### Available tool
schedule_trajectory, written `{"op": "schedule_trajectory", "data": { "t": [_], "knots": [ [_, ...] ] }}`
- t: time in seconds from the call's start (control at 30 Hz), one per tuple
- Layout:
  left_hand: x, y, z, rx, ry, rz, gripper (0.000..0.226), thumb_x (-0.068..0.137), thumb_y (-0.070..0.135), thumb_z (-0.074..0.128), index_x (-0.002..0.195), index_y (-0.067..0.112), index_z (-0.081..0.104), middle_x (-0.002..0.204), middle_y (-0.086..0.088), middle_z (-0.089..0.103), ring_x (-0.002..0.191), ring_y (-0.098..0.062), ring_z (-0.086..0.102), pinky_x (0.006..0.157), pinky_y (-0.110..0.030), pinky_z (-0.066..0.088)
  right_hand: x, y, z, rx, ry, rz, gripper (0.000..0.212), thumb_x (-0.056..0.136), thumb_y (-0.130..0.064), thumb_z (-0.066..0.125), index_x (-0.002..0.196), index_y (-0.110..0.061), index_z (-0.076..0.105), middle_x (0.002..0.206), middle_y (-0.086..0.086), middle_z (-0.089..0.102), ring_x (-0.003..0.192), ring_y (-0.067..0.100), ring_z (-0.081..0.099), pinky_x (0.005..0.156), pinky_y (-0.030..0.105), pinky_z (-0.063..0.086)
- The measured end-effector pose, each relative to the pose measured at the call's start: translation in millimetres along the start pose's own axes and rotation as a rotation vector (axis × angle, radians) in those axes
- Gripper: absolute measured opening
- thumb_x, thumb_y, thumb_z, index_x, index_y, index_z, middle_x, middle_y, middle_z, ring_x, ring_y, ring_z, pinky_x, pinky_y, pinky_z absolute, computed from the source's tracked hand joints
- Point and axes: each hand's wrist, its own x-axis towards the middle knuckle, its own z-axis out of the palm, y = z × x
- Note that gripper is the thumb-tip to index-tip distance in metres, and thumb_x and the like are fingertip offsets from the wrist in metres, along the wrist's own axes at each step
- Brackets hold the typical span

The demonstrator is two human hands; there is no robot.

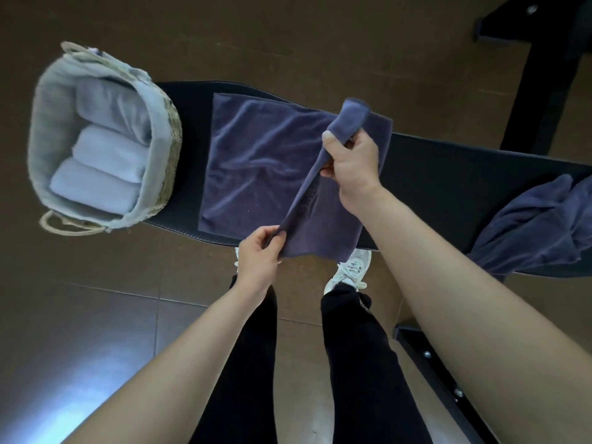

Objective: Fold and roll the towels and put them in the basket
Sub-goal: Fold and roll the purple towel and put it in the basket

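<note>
Towel, plush slate-blue rectangle: left grip and right grip pinch its lifted edge.

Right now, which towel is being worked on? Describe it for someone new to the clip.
Find the black bench across the middle, a woven basket at its left end. Beside the basket a dark blue towel lies spread flat. Unlike the basket's pale rolls or the crumpled dark towel at the bench's right end, its lifted edge is pinched by the left hand and right hand.
</note>
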Motion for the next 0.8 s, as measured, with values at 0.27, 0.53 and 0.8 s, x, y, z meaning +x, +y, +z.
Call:
{"op": "schedule_trajectory", "data": {
  "t": [0.27, 0.53, 0.8],
  "knots": [
    [30, -7, -72, -0.057, 0.138, -0.012, 0.015, 0.1, 0.016, 0.065, 0.097, 0.029, 0.073, 0.094, 0.007, 0.075, 0.086, -0.006, 0.069, 0.075, -0.028, 0.054, -9, 0, 99, -0.166, -0.027, -0.024, 0.016, 0.098, -0.013, 0.066, 0.113, -0.009, 0.061, 0.103, 0.011, 0.07, 0.084, 0.021, 0.069, 0.057, 0.024, 0.057],
    [77, -18, -124, 0.074, 0.253, -0.012, 0.005, 0.098, 0.02, 0.067, 0.099, 0.022, 0.071, 0.099, 0.002, 0.073, 0.099, -0.019, 0.069, 0.085, -0.028, 0.05, -5, 21, 179, -0.31, -0.047, -0.103, 0.025, 0.097, -0.011, 0.066, 0.121, -0.012, 0.06, 0.103, 0.007, 0.071, 0.088, 0.02, 0.071, 0.072, 0.04, 0.065],
    [99, -28, -139, 0.307, 0.306, 0.008, 0.024, 0.094, 0.027, 0.07, 0.117, 0.019, 0.068, 0.117, -0.002, 0.064, 0.107, -0.021, 0.064, 0.095, -0.031, 0.049, -5, 60, 135, -0.549, -0.126, -0.155, 0.043, 0.091, -0.011, 0.072, 0.133, -0.018, 0.064, 0.116, 0.001, 0.068, 0.101, 0.013, 0.067, 0.096, 0.031, 0.056]
  ]
}}
